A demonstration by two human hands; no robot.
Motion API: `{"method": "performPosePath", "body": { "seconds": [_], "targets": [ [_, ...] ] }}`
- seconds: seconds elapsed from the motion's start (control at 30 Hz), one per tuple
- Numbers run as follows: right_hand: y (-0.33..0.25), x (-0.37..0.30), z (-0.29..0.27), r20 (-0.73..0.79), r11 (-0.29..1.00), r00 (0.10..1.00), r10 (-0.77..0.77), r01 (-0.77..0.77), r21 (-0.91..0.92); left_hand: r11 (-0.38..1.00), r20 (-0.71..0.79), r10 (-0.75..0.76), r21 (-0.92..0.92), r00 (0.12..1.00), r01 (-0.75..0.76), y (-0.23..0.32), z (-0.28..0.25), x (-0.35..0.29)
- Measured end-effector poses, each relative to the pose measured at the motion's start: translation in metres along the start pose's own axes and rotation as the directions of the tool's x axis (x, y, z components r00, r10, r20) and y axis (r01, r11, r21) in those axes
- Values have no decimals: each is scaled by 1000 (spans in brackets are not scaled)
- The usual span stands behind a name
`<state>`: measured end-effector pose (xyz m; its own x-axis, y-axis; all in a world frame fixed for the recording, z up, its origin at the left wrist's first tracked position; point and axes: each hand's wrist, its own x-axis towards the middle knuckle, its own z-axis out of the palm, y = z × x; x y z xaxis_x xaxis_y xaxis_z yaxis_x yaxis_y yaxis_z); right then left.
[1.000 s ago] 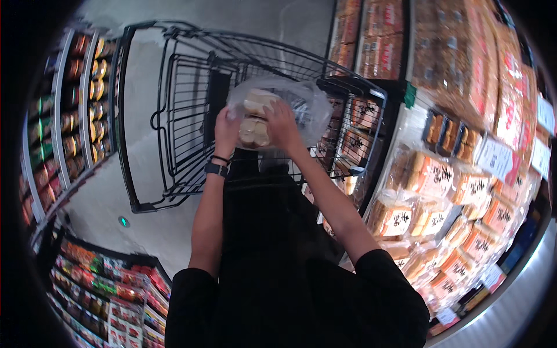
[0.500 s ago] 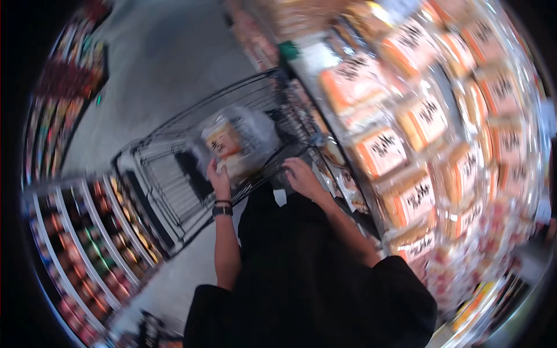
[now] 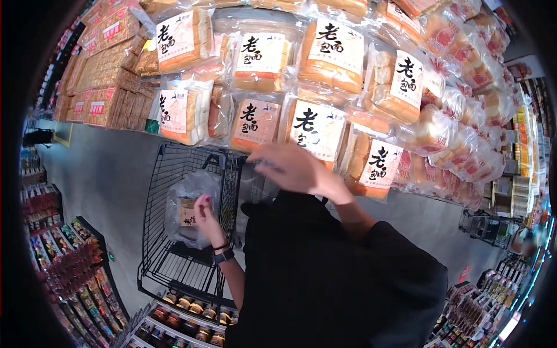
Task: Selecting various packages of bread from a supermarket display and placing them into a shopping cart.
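My right hand [image 3: 293, 169], blurred by motion, reaches over the front edge of the bread display with its fingers stretched out. It passes in front of a packaged bread loaf [image 3: 316, 124] with a white label, and nothing shows in its grip. My left hand [image 3: 207, 219] is over the shopping cart [image 3: 152, 232], its fingers loosely bent and slightly apart. Beside it in the cart, a labelled bread pack [image 3: 188, 212] lies inside a clear plastic bag [image 3: 177, 194]. The left hand partly hides that pack; whether it touches the bag I cannot tell.
Several more bread packs [image 3: 332, 55] fill the display ahead, with stacked brown packaged goods [image 3: 98, 107] at its left and clear-bagged buns [image 3: 458, 133] at its right. Shelves of jars [image 3: 185, 304] stand behind the cart. Another cart [image 3: 493, 226] is at the far right.
The view has turned toward the bread display, which now lies ahead. My right hand has moved from beside the cart to the loaves. My left hand has come off the bread pack's edge.
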<state>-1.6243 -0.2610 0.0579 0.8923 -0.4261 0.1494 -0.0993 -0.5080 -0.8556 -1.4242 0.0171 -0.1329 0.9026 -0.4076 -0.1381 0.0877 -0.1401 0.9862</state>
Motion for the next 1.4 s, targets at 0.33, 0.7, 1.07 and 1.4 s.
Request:
{"method": "performPosePath", "body": {
  "seconds": [0.33, 0.7, 1.07, 1.4],
  "targets": [
    [20, -72, -116, -545, 942, 817, 189, -308, -135, 958, 619, -172, -76, 766, 276, 61, 141, -70],
    [43, -85, -97, -441, 926, 895, 62, -216, -308, 869, 530, -220, -276, 819, 411, 67, 181, -56],
    [41, -97, -111, -483, 941, 876, 4, -167, -295, 903, 455, -253, -206, 854, 377, 65, 176, -61],
    [77, 50, -282, -502, 736, 828, -252, -173, -655, 820, 793, -37, -323, 608, 472, 168, 220, -89]
  ]
}}
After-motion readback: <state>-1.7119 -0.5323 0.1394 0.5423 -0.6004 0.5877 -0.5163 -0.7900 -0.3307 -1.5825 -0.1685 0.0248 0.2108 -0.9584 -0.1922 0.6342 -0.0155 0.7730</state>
